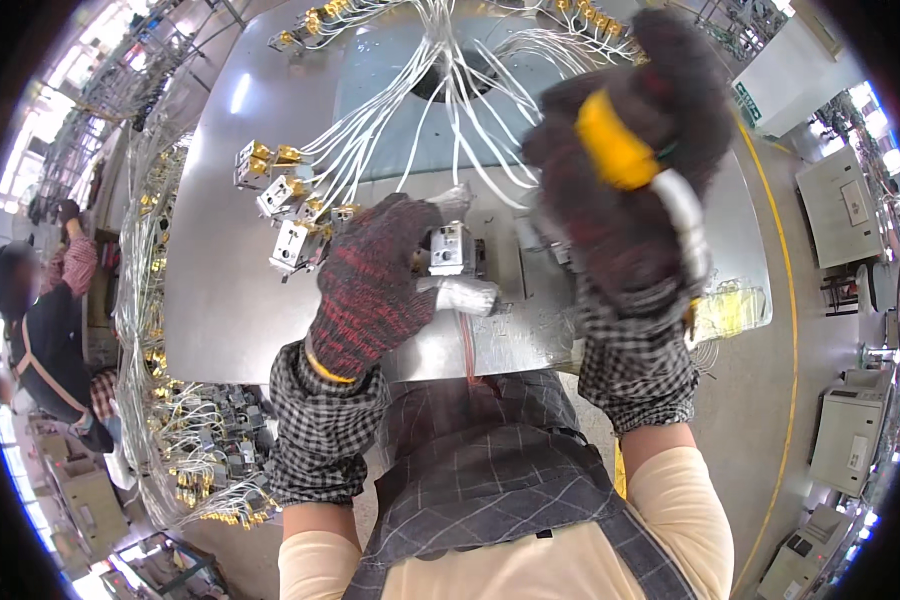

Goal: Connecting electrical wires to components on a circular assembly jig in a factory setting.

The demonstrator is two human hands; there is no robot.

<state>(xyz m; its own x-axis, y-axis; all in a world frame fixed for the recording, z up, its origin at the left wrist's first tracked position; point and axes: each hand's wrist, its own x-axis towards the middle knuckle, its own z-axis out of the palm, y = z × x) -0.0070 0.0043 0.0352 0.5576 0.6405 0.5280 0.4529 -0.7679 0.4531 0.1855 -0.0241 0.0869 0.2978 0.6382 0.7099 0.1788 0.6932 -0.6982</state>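
Observation:
My left hand (370, 280) wears a dark glove with red flecks, its thumb and a finger wrapped in whitish tape. Those two fingertips close around a small silver metal box (452, 250) on the metal tabletop, one on its far side and one on its near side. To the right, my gloved right hand (620, 190) is raised over the table and smeared by motion. A thick yellow piece (615, 140) shows at it, with a whitish part beside it; whether this is a held tool or finger wrapping is unclear.
White cables (370, 120) fan out from a dark round opening (455, 75) in the table (230, 330). Several metal boxes with gold connectors (295, 240) lie at left. More cabled parts (220, 430) hang lower left. A co-worker (50, 320) stands far left; cabinets (850, 435) line the right.

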